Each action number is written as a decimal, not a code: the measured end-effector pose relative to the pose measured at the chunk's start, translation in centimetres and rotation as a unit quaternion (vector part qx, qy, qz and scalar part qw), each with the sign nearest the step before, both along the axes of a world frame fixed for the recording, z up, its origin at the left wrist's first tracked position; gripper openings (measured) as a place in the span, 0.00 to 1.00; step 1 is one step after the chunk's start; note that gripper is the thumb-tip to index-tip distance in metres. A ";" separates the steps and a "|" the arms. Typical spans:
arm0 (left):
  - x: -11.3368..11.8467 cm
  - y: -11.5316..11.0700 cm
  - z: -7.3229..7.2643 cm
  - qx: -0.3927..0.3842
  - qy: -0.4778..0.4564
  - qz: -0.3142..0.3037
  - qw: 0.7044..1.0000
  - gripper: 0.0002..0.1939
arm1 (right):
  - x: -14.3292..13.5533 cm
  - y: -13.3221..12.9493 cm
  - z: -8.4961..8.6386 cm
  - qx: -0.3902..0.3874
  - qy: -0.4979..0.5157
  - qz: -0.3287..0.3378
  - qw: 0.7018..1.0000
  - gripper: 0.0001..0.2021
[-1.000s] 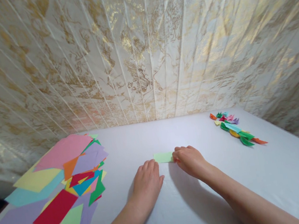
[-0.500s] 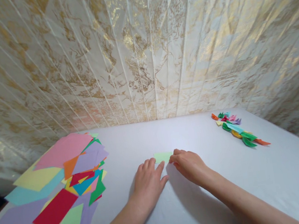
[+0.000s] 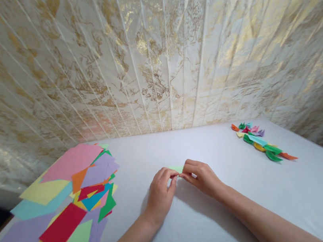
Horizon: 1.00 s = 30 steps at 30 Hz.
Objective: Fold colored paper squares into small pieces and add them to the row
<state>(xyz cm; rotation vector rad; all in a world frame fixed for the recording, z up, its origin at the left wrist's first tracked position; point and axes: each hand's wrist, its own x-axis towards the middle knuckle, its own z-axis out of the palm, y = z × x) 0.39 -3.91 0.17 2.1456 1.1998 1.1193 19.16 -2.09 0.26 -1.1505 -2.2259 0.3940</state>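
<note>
A small light green piece of paper (image 3: 176,169) lies at the middle of the white table, partly covered by my fingers. My left hand (image 3: 161,187) pinches its near edge between thumb and fingers. Close beside it, my right hand (image 3: 201,176) pinches the same edge on the right, the fingertips of both hands almost meeting. Most of the paper's near side is hidden behind the fingers.
On the left of the white table (image 3: 142,151) spreads a heap of coloured paper sheets, with a red rectangle (image 3: 63,229) on top and a pink sheet (image 3: 72,161) at the back. Several small folded paper pieces (image 3: 259,141) lie at the right. A gold-patterned curtain (image 3: 152,58) hangs behind.
My left hand has gone from spread fingers to a pinch on the paper's near edge. The right fingertips have shifted slightly left, toward the left ones. The view has moved a little.
</note>
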 end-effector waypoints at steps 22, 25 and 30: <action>-1.5 0.5 3.0 -0.083 0.094 -0.125 0.984 0.09 | 0.5 -0.1 0.2 0.045 -0.054 0.092 0.993 0.21; -1.6 0.5 3.4 -0.081 0.115 -0.138 0.980 0.09 | 0.4 -0.1 0.3 0.039 -0.052 0.101 0.993 0.21; -1.5 0.3 3.8 -0.068 0.150 -0.152 0.975 0.09 | 0.1 -0.2 0.3 0.035 -0.053 0.109 0.992 0.23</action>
